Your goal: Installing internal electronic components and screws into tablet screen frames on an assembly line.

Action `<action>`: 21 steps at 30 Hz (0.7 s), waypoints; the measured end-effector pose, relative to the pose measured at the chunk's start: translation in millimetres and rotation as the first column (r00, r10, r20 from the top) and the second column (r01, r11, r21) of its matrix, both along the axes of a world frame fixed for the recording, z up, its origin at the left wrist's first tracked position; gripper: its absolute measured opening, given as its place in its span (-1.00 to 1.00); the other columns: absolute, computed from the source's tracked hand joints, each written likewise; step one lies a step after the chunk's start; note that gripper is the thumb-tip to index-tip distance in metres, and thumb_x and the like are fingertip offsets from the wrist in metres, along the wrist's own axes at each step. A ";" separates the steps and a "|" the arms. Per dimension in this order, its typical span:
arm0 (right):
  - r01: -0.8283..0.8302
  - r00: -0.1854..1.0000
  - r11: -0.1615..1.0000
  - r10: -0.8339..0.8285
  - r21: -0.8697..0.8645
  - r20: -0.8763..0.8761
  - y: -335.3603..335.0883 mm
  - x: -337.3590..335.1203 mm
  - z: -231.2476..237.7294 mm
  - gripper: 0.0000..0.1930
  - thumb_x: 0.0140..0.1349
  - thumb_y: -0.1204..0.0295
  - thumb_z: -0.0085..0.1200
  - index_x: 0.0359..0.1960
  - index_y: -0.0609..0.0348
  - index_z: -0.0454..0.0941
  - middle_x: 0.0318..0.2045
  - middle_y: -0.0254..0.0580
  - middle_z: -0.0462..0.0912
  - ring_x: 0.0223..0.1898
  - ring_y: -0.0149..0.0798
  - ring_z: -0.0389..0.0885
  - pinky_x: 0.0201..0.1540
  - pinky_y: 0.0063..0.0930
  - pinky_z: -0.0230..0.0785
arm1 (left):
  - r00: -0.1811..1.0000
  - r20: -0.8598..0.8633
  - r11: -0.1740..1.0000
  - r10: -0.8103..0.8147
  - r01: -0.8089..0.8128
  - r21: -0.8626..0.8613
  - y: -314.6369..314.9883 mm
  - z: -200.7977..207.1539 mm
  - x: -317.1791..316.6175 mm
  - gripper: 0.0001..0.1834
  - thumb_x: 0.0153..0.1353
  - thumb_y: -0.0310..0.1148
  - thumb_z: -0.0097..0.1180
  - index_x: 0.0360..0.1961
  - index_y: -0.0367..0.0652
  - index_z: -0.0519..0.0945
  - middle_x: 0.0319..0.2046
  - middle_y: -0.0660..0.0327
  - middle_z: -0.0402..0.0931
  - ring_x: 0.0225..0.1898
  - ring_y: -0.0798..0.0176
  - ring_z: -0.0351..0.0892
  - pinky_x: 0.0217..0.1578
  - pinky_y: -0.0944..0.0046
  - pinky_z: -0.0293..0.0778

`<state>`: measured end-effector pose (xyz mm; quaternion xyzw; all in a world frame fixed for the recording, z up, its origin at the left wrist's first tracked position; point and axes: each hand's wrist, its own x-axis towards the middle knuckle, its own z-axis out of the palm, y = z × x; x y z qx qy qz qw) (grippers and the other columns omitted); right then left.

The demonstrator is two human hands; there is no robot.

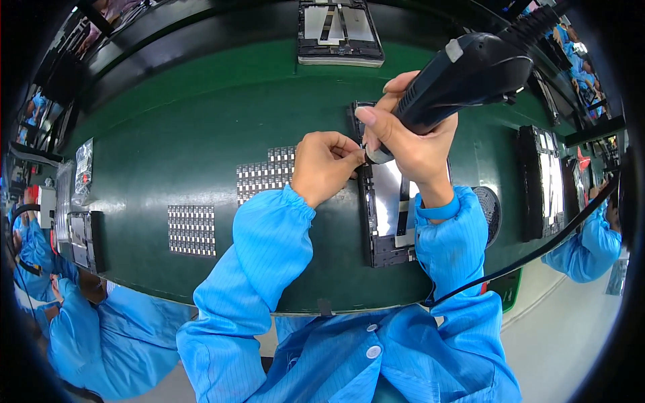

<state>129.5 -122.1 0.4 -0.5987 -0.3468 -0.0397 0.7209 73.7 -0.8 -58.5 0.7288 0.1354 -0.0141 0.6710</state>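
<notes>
My right hand [420, 144] is wrapped round a black corded hand tool [463, 74] with slots in its side. The tool's narrower end points down at the upper left part of an opened tablet-like device [386, 195], which has silver plates and a black frame. My left hand [326, 164] is closed in a pinch at that device's left edge, right beside the tool's end. Whatever lies between its fingertips is too small to make out. Sheets of small black-and-white labels [265, 176] lie just left of it. My right hand and forearm cover part of the device.
Another label sheet [191, 230] lies farther left on the green table [134, 148]. A similar opened device [341, 33] sits at the back, and a stack of them [541, 181] stands at right. A dark mesh round object [489, 208] is behind my right sleeve. A black cable [537, 252] crosses the right side. Other people in blue sit at both sides.
</notes>
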 end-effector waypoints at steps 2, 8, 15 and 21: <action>-0.021 0.999 1.000 0.021 0.004 -0.025 1.3 -3.2 0.4 -0.66 -0.01 0.73 0.21 -0.21 0.32 0.36 -0.67 -0.21 0.53 -0.68 -0.43 0.49 -0.61 -0.58 0.36 | 1.000 -0.026 1.000 -0.008 0.008 0.009 2.0 4.8 -1.3 -0.89 0.03 -0.51 0.23 -0.44 -0.37 0.62 -0.56 0.15 0.60 -0.56 0.37 0.59 -0.56 0.43 0.49; -0.052 0.997 0.995 0.056 -0.082 0.050 6.5 -10.0 -0.2 -0.68 0.00 0.76 0.18 -0.22 0.31 0.36 -0.65 -0.25 0.51 -0.65 -0.48 0.46 -0.61 -0.64 0.32 | 0.972 0.233 0.972 -0.042 -0.015 0.235 61.8 17.2 -6.7 -0.81 0.01 -0.47 0.29 -0.34 -0.32 0.65 -0.50 0.14 0.62 -0.46 0.39 0.60 -0.42 0.39 0.50; -0.010 0.996 1.000 0.012 0.027 -0.090 7.4 -15.8 7.7 -0.72 -0.03 0.65 0.25 -0.26 0.35 0.47 -0.68 -0.38 0.53 -0.65 -0.56 0.48 -0.60 -0.69 0.26 | 0.997 0.058 0.827 -0.041 0.002 0.562 124.6 22.5 -56.4 -0.80 -0.03 -0.58 0.24 -0.30 -0.31 0.66 -0.45 0.12 0.62 -0.42 0.39 0.56 -0.34 0.38 0.48; 0.084 0.991 0.993 -0.092 0.077 0.100 -62.1 -13.5 37.7 -0.48 -0.09 0.64 0.32 -0.04 0.39 0.39 -0.71 -0.33 0.50 -0.68 -0.54 0.45 -0.60 -0.72 0.27 | 0.990 0.093 0.638 -0.111 -0.001 0.770 95.3 23.2 -44.8 -0.65 -0.19 -0.45 0.40 -0.28 -0.23 0.64 -0.35 0.15 0.54 -0.42 0.23 0.49 -0.36 0.28 0.45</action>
